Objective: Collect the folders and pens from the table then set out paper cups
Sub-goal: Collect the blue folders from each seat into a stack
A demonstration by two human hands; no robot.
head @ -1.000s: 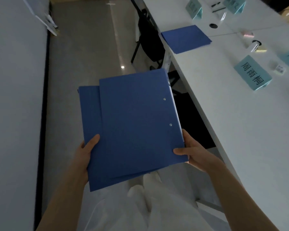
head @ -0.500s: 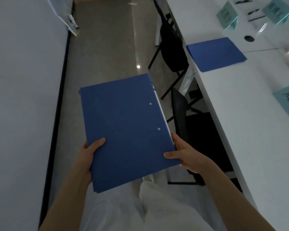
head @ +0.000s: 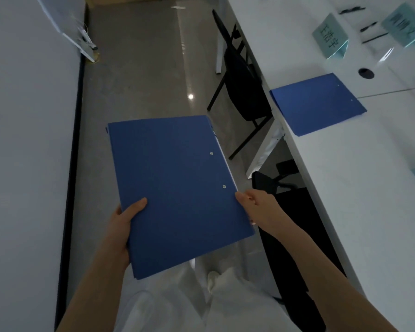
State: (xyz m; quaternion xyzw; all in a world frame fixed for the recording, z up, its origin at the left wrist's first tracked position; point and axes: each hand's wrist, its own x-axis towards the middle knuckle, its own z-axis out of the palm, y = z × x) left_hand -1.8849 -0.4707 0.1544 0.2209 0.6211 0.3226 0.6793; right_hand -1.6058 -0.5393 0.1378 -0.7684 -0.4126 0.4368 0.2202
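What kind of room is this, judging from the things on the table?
Probably a meeting room: a long white table carries name cards, pens and a blue folder, with black chairs tucked alongside.

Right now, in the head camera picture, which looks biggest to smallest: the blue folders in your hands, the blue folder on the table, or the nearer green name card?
1. Held folders, though nearest the camera.
2. Table folder.
3. Name card.

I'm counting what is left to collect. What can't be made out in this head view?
- How many folders are in the held stack: the top cover hides those beneath.
- Left hand fingers: under the stack.
- Pens at the far table edge: blurred and small, count unclear.
- Name cards: print too blurred to read.
- Paper cups: none in frame.
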